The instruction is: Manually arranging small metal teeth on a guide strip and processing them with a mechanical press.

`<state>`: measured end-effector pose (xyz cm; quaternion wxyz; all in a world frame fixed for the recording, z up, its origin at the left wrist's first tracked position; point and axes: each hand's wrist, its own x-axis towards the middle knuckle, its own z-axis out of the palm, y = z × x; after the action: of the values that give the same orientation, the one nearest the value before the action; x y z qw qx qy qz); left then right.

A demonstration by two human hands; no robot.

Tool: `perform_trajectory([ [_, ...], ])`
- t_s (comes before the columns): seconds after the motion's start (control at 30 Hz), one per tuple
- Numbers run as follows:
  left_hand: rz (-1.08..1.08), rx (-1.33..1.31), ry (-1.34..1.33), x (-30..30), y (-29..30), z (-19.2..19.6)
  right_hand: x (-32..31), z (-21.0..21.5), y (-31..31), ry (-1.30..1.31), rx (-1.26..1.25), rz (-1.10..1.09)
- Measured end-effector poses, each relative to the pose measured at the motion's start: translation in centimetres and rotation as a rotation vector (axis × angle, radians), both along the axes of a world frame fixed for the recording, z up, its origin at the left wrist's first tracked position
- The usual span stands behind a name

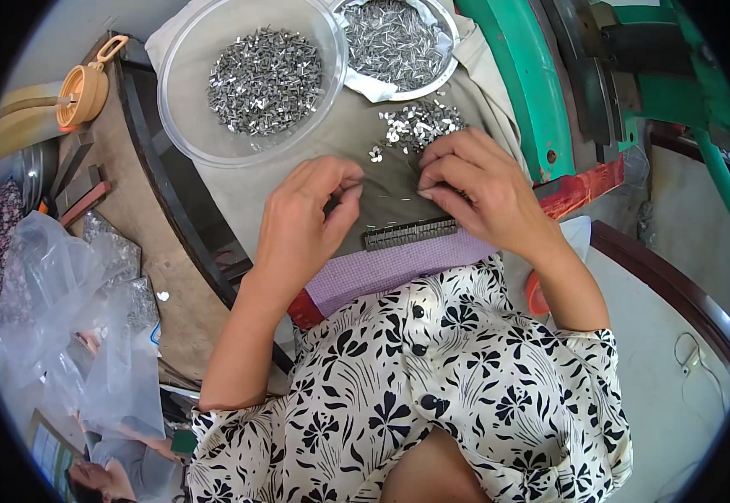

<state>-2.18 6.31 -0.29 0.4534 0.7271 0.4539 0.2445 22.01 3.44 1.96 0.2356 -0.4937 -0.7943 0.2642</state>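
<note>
Pinching with both hands, you work over the grey-green cloth (298, 159) spread across your counter. Your left hand (302, 222) curls its fingers in, thumb and forefinger pressed together near the middle of the cloth; whatever tiny piece sits between them is too small to make out. Your right hand (474, 189) bends down just beside it, fingertips bunched and touching the cloth right above the narrow dark metal strip (411, 233) lined with small pins, which lies flat at the cloth's near edge, next to the lilac checked fabric (390, 268). Just beyond your right knuckles, a loose scatter of small silvery metal bits (419, 126) rests on the cloth. Farther back, the clear plastic bowl (189, 84) holds a heap of similar shiny bits, and beside it the round metal-rimmed dish (446, 33) holds thinner silvery pieces. Off to your left, crumpled clear plastic bags (63, 302) lie well apart from the hands.
</note>
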Motion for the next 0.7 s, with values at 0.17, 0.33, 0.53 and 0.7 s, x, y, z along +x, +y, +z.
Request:
perform_trajectory([
  [0.17,0.044,-0.207,-0.182,1.0,-0.1,0.3,-0.4,0.5,0.1,0.151,-0.05,-0.064],
  [0.33,0.058,-0.588,-0.605,2.5,-0.1,1.1,-1.3,1.5,0.8,0.526,-0.356,-0.145],
  [0.53,0.106,-0.765,-0.833,3.8,-0.7,1.8,-1.2,0.9,0.1,1.048,-0.666,-0.27],
  [0.7,0.179,-0.751,-0.872,4.6,-1.4,1.9,-1.0,1.3,-0.5,1.036,-0.665,-0.29],
])
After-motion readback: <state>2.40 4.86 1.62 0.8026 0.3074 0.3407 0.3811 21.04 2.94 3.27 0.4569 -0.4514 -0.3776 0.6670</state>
